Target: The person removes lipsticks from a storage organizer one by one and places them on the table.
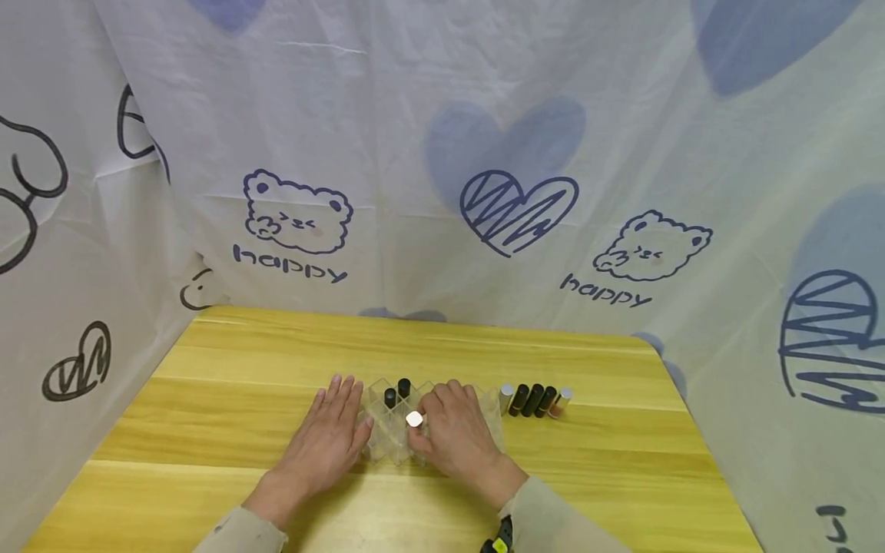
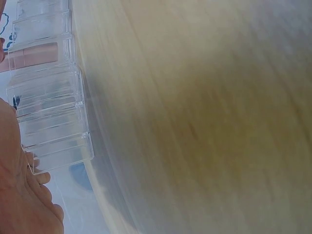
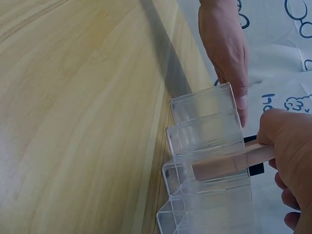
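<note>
A clear plastic lipstick organizer [image 1: 386, 442] with diamond-shaped compartments stands on the table between the hands. My right hand [image 1: 458, 432] pinches a pink lipstick tube [image 3: 219, 166] by its upper end between thumb and fingers. The tube's lower part is inside a front compartment, seen through the clear wall; its pale square top [image 1: 414, 418] faces up. My left hand [image 1: 326, 436] lies along the organizer's left side with straight fingers, the thumb against it. Two black lipsticks [image 1: 404, 387] stand in compartments toward the back left. The right hand hides part of the organizer.
Right of the organizer is a row of several lipsticks [image 1: 533, 400], black ones in the middle and a silver-capped one at each end. The wooden table [image 1: 608, 476] ends at a white patterned cloth [image 1: 408, 253] behind and at the sides.
</note>
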Motion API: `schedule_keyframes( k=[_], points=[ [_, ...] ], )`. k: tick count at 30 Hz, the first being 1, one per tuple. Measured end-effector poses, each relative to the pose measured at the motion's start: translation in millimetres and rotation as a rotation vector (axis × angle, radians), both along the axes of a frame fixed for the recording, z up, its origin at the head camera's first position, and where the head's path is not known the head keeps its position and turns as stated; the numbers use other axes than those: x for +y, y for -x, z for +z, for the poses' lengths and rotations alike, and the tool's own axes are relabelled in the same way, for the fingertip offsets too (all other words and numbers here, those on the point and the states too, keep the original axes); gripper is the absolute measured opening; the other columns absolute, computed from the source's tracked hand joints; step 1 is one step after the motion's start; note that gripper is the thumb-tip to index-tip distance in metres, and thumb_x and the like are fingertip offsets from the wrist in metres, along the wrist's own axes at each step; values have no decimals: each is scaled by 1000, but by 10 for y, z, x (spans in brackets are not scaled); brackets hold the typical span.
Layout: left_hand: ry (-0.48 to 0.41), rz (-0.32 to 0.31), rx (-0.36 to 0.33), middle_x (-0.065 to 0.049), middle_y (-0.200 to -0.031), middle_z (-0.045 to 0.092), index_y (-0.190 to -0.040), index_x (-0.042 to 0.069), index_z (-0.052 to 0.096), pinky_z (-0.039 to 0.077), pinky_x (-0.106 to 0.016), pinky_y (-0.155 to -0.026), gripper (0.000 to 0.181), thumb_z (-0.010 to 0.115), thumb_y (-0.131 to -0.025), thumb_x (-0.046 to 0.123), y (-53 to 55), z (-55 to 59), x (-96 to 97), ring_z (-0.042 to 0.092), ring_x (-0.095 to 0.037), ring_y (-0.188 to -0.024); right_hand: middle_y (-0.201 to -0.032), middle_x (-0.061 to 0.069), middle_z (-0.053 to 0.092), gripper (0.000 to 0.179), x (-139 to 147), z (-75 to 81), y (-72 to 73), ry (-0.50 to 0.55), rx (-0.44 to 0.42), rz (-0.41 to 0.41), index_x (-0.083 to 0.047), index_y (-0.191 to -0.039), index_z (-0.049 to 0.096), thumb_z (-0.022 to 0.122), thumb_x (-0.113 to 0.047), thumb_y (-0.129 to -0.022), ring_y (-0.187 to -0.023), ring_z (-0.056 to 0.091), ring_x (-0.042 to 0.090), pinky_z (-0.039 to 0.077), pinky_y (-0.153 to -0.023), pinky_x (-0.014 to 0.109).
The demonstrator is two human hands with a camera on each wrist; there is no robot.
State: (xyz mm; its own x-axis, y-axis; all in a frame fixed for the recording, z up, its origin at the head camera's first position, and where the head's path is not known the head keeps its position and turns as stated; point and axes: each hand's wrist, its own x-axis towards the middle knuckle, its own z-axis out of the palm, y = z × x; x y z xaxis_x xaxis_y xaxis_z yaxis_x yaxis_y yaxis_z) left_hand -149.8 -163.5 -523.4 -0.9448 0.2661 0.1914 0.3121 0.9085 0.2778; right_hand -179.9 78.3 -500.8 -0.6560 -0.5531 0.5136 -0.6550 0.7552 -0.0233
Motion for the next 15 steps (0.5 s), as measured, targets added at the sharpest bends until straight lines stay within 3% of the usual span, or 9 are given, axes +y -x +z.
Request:
schedule_keyframes(
  k=[15],
  points=[
    [-4,0,-2,-28,-168,31,-162,-6,33,21,-60,-131,66,41,-114,39,5,0,2,24,-45,-159,-83,-7,62,17,19,-9,27,-29,38,27,-17,-87,70,82,-30,-86,-79,51,15,37,-70,28]
  ],
)
